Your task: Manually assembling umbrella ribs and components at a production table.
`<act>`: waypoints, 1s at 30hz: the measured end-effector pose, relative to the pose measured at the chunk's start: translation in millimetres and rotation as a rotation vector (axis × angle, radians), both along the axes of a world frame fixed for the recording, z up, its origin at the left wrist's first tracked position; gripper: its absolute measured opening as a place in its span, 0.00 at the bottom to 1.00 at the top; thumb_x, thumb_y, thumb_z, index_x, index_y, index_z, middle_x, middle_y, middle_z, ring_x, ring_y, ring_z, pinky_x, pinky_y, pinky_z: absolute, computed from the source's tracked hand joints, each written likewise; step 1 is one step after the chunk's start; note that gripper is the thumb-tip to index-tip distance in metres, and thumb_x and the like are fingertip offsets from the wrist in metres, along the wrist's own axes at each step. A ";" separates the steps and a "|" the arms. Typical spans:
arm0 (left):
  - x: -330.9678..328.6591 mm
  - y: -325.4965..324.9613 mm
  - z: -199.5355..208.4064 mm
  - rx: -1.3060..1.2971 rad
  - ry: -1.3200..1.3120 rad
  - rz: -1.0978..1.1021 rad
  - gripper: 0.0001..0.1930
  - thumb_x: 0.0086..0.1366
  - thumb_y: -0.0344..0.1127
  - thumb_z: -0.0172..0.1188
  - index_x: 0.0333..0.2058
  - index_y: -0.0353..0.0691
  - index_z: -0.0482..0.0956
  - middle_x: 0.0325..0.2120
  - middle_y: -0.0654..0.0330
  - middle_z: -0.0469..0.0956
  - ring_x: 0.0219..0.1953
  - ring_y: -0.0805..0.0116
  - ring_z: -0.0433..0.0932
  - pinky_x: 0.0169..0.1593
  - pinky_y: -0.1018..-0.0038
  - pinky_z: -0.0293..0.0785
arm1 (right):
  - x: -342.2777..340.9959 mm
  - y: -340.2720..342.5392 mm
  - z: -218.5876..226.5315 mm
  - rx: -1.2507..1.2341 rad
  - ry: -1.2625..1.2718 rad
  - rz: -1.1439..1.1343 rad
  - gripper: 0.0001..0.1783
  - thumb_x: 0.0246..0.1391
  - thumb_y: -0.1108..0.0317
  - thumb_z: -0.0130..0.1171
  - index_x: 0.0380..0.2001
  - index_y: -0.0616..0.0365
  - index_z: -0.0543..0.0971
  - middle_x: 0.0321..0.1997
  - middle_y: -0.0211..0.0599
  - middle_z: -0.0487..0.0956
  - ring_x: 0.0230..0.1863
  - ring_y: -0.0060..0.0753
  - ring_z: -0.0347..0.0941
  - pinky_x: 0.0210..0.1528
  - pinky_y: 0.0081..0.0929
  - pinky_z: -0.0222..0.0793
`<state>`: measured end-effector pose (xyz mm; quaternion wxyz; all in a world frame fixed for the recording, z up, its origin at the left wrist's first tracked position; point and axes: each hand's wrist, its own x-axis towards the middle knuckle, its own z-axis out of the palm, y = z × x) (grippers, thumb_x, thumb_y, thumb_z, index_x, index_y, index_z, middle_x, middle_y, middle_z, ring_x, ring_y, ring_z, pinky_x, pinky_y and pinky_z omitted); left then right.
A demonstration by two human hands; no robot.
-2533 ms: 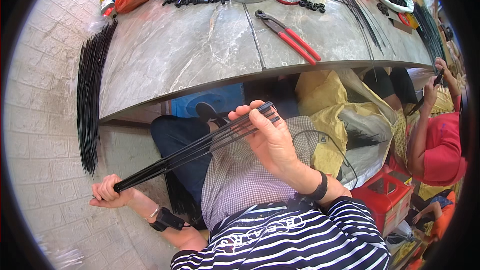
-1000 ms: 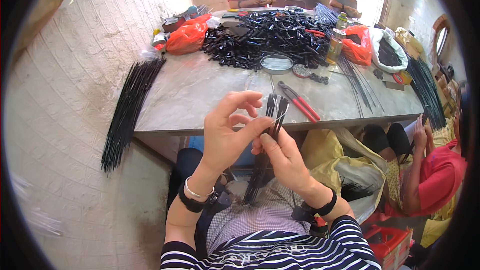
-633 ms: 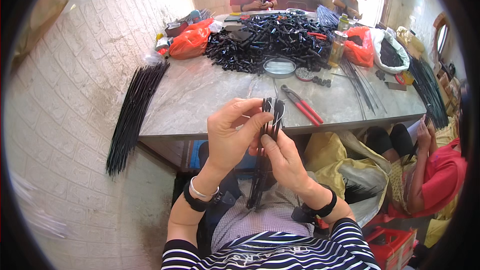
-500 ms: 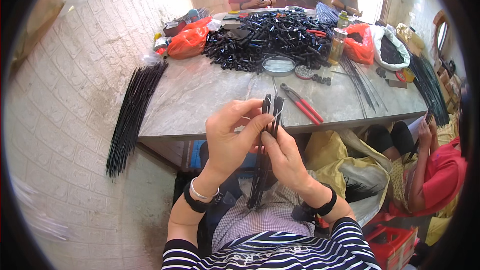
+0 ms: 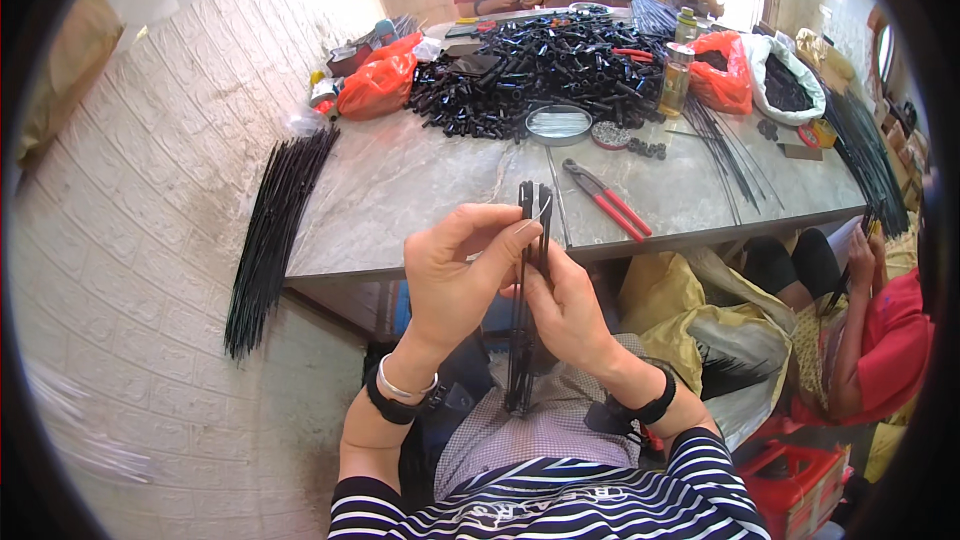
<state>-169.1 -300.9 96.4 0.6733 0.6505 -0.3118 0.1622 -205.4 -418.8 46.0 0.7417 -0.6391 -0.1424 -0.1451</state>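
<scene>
Upright in front of my lap stands a bundle of thin black rods [image 5: 520,340], with thicker black ends at the top and its lower tips near the checked apron [image 5: 490,440]. My right hand [image 5: 575,315] is closed round the rods on their right side, thumb along the front. At the upper part, my left hand [image 5: 445,265] is closed in a pinch, thumb against fingers, on a thin white wire or thread [image 5: 544,208] that loops by the black ends. The exact hold of the left fingertips is partly hidden. Red-handled pliers [image 5: 612,205] lie on the table beyond my right hand.
The stone-topped table [image 5: 380,190] bears a heap of black tubular parts [image 5: 540,70], a round dish of pale sticks [image 5: 558,125], a bottle [image 5: 676,80] and orange bags [image 5: 375,85]. Long black rods [image 5: 275,240] overhang its left edge. Nearby people handle parts; yellow sacks [image 5: 665,295] stand right.
The bundle has tilted slightly toward upright and shifted a little left with both hands. My left hand's pinch by the white wire has slid slightly. The whole view has shifted a little.
</scene>
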 end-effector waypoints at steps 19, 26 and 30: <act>-11.7 -3.7 7.1 0.025 0.017 -0.005 0.08 0.58 0.22 0.63 0.37 0.29 0.79 0.23 0.61 0.79 0.21 0.81 0.74 0.21 0.84 0.70 | -8.1 -9.8 3.2 -0.031 -0.006 0.026 0.09 0.62 0.75 0.43 0.42 0.65 0.71 0.30 0.35 0.76 0.32 0.22 0.70 0.37 0.23 0.68; -13.2 -3.6 9.8 0.038 0.058 -0.025 0.07 0.58 0.21 0.63 0.36 0.28 0.80 0.25 0.58 0.81 0.26 0.76 0.79 0.28 0.82 0.77 | -9.3 -12.1 3.2 -0.048 -0.012 0.028 0.10 0.62 0.75 0.43 0.43 0.65 0.71 0.30 0.35 0.75 0.31 0.22 0.70 0.37 0.23 0.68; -12.8 -3.5 10.0 0.037 0.058 -0.040 0.07 0.58 0.21 0.63 0.36 0.28 0.80 0.25 0.57 0.81 0.26 0.76 0.79 0.28 0.82 0.77 | -11.2 -13.1 5.2 -0.062 -0.010 0.038 0.10 0.62 0.76 0.42 0.43 0.65 0.70 0.30 0.35 0.75 0.31 0.23 0.70 0.38 0.23 0.68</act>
